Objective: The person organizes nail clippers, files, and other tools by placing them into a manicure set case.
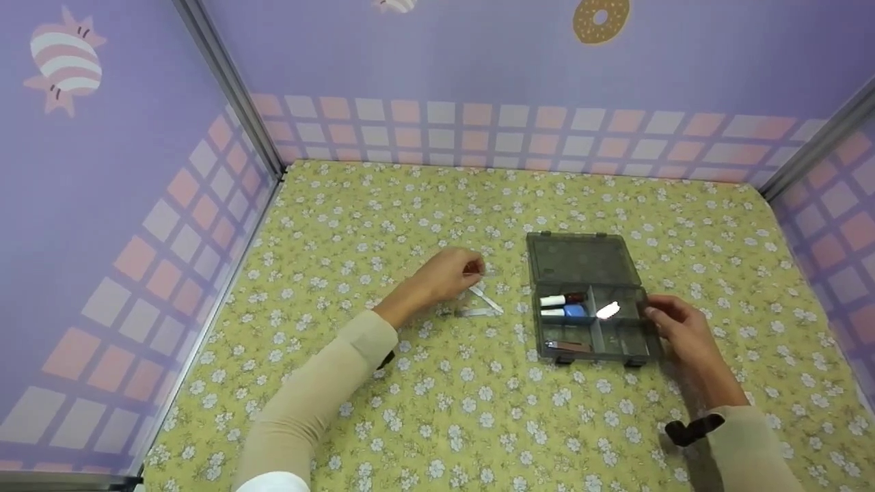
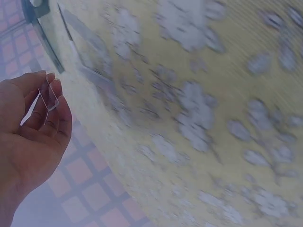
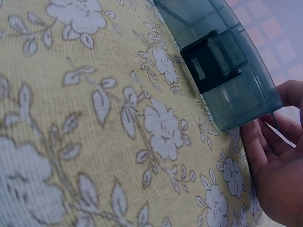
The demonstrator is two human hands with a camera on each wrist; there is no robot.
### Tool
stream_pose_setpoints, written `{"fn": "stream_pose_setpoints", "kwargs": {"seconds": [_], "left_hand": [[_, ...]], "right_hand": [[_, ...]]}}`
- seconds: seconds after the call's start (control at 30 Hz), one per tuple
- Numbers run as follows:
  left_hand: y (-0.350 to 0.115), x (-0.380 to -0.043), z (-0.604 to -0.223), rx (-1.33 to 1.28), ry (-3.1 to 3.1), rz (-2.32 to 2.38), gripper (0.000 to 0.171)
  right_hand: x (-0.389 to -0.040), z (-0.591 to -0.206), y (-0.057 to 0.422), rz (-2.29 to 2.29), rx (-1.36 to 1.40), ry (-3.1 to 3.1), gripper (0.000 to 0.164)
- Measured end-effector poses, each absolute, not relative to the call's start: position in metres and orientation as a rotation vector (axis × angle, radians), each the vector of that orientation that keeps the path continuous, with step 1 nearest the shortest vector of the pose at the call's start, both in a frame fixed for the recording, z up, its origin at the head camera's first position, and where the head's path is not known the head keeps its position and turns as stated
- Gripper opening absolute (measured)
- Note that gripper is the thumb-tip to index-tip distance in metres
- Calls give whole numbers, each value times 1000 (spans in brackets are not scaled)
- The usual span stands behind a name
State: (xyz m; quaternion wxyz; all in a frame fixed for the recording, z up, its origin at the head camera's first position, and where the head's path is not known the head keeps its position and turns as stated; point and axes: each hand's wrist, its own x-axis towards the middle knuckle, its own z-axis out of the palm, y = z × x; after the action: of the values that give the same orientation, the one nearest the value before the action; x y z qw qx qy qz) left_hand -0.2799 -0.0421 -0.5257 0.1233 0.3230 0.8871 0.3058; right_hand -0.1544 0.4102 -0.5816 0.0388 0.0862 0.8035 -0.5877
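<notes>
My left hand (image 1: pixel 448 273) pinches a small clear flat piece with a rounded corner (image 2: pixel 51 103) between thumb and fingertips, just above the cloth. Two thin translucent strips (image 1: pixel 487 301) lie beside that hand. To the right, a smoky-grey compartment box (image 1: pixel 601 354) lies with its lid (image 1: pixel 581 260) folded back. At its right wall my right hand (image 1: pixel 683 331) grips the edge, thumb over the rim and fingers outside. Two small white-capped bottles, one dark red (image 1: pixel 575 298) and one blue (image 1: pixel 574 311), fill the upper left compartment. Nail clippers (image 1: pixel 569 346) sit in the lower left one.
A yellow flowered cloth (image 1: pixel 424 410) covers the table. Purple panels with pink and white squares (image 1: pixel 437 68) enclose it at the back and both sides. Black latches (image 3: pixel 210 61) stick out from the box's front wall.
</notes>
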Motion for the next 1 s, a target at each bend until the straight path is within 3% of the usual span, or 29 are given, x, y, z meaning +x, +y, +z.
{"fn": "stream_pose_setpoints", "kwargs": {"seconds": [0.53, 1.0], "left_hand": [[45, -255, -506, 1252, 2518, 903, 11], [109, -239, -508, 1336, 2464, 958, 13]], "right_hand": [[-155, -583, 411, -1773, 250, 2493, 52], [-154, -581, 411, -1801, 241, 2483, 51]]}}
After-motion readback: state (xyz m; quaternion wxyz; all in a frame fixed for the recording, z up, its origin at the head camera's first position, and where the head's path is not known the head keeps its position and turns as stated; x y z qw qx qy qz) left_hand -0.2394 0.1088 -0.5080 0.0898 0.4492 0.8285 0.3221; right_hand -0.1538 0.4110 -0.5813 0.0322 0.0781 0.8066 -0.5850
